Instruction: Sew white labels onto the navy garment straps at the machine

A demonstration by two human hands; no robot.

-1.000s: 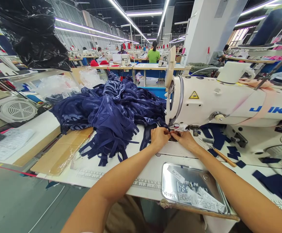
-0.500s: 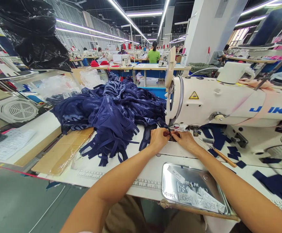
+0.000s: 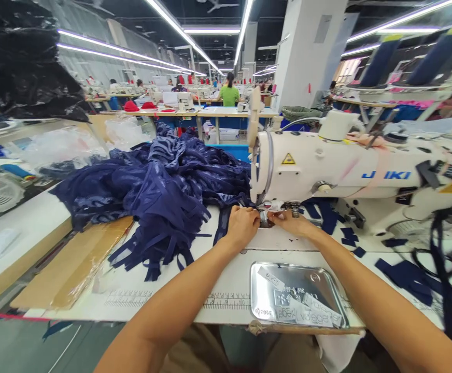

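Two hands: your left hand (image 3: 243,224) and right hand (image 3: 291,223) meet under the needle.
Strip (image 3: 224,224): runs leftward from left fingers.
Fingers: pinched closed on strip.

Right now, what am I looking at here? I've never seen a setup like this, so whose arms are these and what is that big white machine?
There is no robot here. The picture comes from a camera worn on a person's head, looking forward and down, so the two bare arms are that person's own. The white machine is a Juki sewing machine on a white work table. The left hand and right hand meet just under its needle end, pinching a small piece there; it is too small to name. To the left lies a heap of navy blue fabric strips. Near the table's front edge sits a shiny metal tray with paper labels. Navy fabric scraps lie on the right. Other people work at tables far behind.
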